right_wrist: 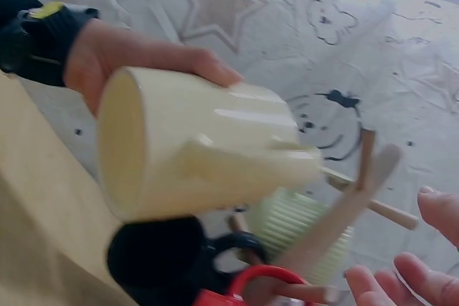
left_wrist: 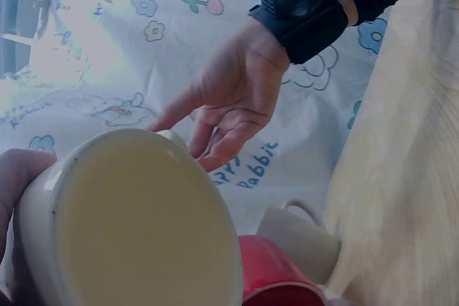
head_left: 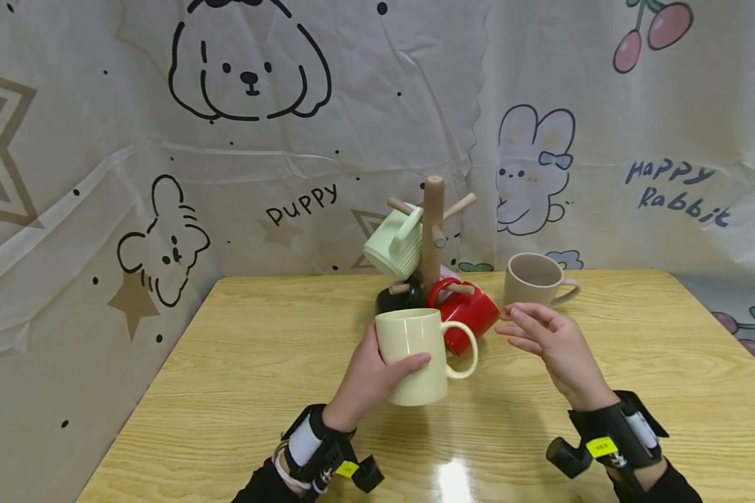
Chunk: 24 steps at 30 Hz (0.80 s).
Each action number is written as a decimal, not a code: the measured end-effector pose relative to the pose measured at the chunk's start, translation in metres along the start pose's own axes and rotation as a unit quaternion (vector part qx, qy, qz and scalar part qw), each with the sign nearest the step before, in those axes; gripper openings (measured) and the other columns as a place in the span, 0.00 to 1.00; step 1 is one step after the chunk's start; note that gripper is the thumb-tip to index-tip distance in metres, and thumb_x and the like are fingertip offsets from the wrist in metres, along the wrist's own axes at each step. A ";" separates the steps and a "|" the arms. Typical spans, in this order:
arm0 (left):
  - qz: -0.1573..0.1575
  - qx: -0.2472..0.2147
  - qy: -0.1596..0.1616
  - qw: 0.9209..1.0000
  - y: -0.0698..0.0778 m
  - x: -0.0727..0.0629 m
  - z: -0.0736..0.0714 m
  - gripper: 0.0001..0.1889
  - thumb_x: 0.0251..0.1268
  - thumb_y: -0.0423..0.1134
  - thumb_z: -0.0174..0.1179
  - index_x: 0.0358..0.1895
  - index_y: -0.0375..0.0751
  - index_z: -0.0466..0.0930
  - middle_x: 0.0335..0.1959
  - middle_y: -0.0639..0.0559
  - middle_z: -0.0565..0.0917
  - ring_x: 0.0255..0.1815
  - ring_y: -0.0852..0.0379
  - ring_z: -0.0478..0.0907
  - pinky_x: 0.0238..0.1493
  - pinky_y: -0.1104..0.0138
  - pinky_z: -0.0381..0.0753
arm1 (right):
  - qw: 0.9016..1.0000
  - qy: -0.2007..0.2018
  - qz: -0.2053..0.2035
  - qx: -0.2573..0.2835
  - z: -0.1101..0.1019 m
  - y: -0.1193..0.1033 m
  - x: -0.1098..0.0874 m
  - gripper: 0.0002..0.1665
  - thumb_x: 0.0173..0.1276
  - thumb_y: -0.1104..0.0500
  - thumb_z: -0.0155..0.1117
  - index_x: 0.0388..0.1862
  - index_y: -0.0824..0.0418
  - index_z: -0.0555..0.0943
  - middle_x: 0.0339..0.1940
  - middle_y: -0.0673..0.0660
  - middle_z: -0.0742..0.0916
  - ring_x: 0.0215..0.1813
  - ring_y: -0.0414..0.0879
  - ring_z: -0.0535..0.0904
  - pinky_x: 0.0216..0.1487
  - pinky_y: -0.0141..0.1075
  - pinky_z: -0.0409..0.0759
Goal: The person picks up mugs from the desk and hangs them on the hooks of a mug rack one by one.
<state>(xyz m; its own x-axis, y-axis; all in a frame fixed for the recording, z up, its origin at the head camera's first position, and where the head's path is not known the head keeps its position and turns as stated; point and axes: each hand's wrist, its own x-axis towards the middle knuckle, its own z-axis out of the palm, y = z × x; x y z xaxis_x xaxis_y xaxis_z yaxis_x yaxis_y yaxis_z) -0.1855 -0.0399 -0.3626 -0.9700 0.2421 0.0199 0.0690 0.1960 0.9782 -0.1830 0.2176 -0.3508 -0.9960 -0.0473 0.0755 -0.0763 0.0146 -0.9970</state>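
My left hand (head_left: 361, 384) grips a pale yellow mug (head_left: 412, 381) by its body, with the thumb across the near side. The mug is off the table, its handle pointing right. To the right, my right hand (head_left: 560, 353) is in the air, fingers loosely extended and holding nothing. Behind the yellow mug stands a wooden mug tree (head_left: 433, 230). A ribbed light green mug (head_left: 395, 244) hangs from one of its upper pegs. A red mug (head_left: 475, 314) hangs tilted on a lower peg, and a black mug (right_wrist: 158, 256) is low on the left, partly hidden.
A beige mug (head_left: 528, 279) stands upright at the back right of the wooden table (head_left: 226, 419), handle to the right. A pinkish thing (head_left: 445, 273) behind the tree is mostly hidden. A printed cloth (head_left: 289, 147) hangs behind the table.
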 end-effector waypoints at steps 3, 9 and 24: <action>0.019 -0.025 0.008 0.999 0.005 0.003 -0.001 0.38 0.52 0.48 0.66 0.63 0.46 0.56 0.50 0.41 0.74 0.46 0.51 0.76 0.44 0.60 0.80 | 1.000 0.011 -0.021 0.016 -0.008 -0.002 0.001 0.10 0.69 0.54 0.54 0.45 0.56 0.75 0.39 0.39 0.84 0.39 0.33 0.83 0.41 0.25 0.79; 0.057 -0.053 0.045 0.996 0.022 0.008 -0.005 0.35 0.51 0.47 0.65 0.60 0.41 0.59 0.50 0.41 0.74 0.46 0.51 0.76 0.44 0.61 0.79 | 1.000 0.013 -0.027 0.008 -0.010 -0.002 0.002 0.06 0.68 0.54 0.55 0.42 0.51 0.77 0.38 0.38 0.84 0.39 0.33 0.83 0.40 0.26 0.79; 0.100 -0.108 0.109 0.983 0.062 0.034 -0.014 0.33 0.55 0.45 0.62 0.61 0.44 0.55 0.54 0.45 0.71 0.52 0.50 0.73 0.52 0.57 0.76 | 0.999 0.003 -0.011 -0.040 -0.005 0.003 0.003 0.15 0.69 0.52 0.54 0.48 0.59 0.76 0.38 0.40 0.83 0.38 0.34 0.83 0.42 0.27 0.79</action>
<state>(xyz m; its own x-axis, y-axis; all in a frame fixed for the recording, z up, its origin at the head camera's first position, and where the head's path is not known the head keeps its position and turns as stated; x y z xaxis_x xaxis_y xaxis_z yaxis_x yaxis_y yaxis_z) -0.2171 -0.0324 -0.2982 -0.9707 0.0419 0.2368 0.2348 -0.0476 0.9709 -0.1862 0.2224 -0.3539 -0.9943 -0.0417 0.0985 -0.1021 0.0938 -0.9903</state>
